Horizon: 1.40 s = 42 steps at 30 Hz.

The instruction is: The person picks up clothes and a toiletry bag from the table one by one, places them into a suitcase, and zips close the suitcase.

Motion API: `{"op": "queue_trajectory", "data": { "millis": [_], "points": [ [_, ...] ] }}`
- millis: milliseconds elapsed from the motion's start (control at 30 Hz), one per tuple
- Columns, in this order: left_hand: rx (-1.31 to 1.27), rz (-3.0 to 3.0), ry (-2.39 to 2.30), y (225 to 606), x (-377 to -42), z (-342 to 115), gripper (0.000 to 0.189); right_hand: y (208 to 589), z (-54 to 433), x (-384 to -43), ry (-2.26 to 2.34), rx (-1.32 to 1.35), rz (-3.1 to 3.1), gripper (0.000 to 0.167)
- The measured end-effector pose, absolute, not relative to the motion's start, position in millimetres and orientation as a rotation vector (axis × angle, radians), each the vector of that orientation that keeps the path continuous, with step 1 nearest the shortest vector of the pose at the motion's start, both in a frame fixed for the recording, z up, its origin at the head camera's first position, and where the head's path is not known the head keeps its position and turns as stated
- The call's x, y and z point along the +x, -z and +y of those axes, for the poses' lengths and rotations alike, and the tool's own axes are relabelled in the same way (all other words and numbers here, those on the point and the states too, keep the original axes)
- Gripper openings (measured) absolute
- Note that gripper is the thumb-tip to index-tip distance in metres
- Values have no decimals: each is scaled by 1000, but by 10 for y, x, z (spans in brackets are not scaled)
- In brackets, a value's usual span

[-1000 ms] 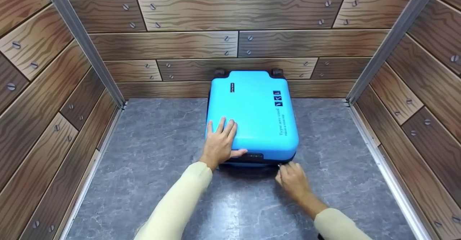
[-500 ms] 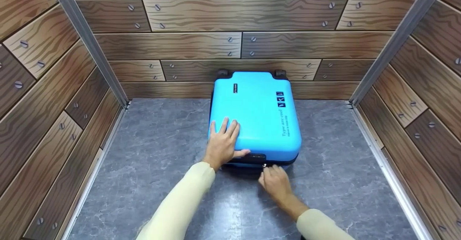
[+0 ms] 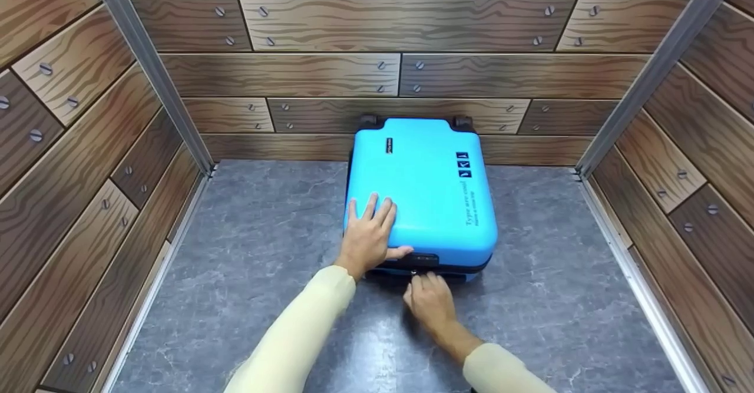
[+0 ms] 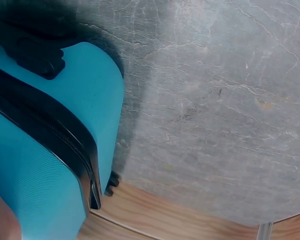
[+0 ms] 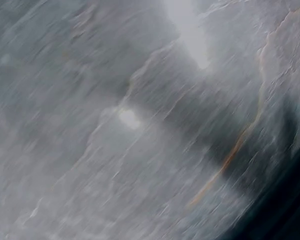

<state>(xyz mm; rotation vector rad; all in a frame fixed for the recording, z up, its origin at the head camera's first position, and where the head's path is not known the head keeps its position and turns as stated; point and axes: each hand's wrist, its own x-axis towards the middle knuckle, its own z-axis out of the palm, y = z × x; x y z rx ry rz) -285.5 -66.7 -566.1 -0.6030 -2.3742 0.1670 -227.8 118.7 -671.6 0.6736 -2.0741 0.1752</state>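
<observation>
A bright blue hard-shell suitcase (image 3: 427, 187) lies flat on the floor, its wheels toward the back wall. My left hand (image 3: 366, 237) rests on its near left corner, fingers spread and straight, with the thumb along the front edge beside the black lock panel (image 3: 425, 260). Just below that panel, the curled fingers of my right hand (image 3: 433, 304) pinch a small shiny zipper pull (image 3: 414, 273), mostly hidden by the fingertips. In the left wrist view, the black zipper band (image 4: 50, 127) runs round the case's side, and a black handle (image 4: 37, 55) shows above it.
Wood-patterned panels stand behind (image 3: 447, 25) and on both sides, joined by grey metal corner posts (image 3: 150, 66). Grey marbled floor (image 3: 265, 228) surrounds the case. The right wrist view is mostly blurred floor (image 5: 115, 165) with a dark edge at lower right.
My right hand has slid left along the front of the suitcase with the zipper pull, from near the right corner to below the lock panel. My left hand stays on the lid.
</observation>
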Motion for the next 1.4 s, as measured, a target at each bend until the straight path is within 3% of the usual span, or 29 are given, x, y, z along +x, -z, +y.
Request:
{"op": "queue_trajectory", "data": {
  "millis": [733, 900, 1133, 1400],
  "points": [
    [-603, -2387, -181, 5648, -2818, -698, 98, 6735, 341, -2254, -187, 647, -2069, 19],
    [-651, -2476, -155, 5589, -2815, -715, 94, 6687, 416, -2269, -151, 684, -2135, 20],
    [-624, -2437, 4, 5702, -2680, -979, 73, 6443, 712, -2219, -76, 889, -2244, 36],
    [-354, -2399, 135, 6041, -2477, -1209, 67, 6074, 919, -2239, -147, 1041, -2164, 22]
  ]
}}
